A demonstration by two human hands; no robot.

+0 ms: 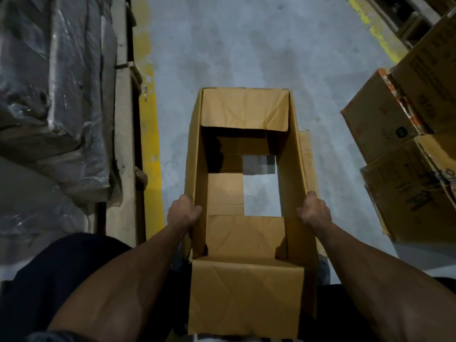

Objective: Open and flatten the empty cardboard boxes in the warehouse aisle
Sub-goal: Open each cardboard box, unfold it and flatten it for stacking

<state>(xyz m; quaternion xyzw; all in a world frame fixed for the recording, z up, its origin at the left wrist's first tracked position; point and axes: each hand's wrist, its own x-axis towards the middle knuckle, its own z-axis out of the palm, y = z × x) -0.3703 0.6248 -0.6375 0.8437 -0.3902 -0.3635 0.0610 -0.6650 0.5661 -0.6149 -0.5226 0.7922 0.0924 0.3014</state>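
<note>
While the cardboard box is held upright over the aisle floor, the opening step appears complete and flattening is judged to be in hand. Nearest the person, a creased flap is folded outward from the box's near end. Just beyond it, the left hand is clamped on the box's left wall and the right hand on its right wall, fingers curled over the rims. Grey floor is seen through the partly open bottom of the box. At the box's far end, another flap is folded inward. For the next move, the two long walls would probably be sheared in opposite directions. Stacked cartons stand to the box's right, wrapped goods to its left.
</note>
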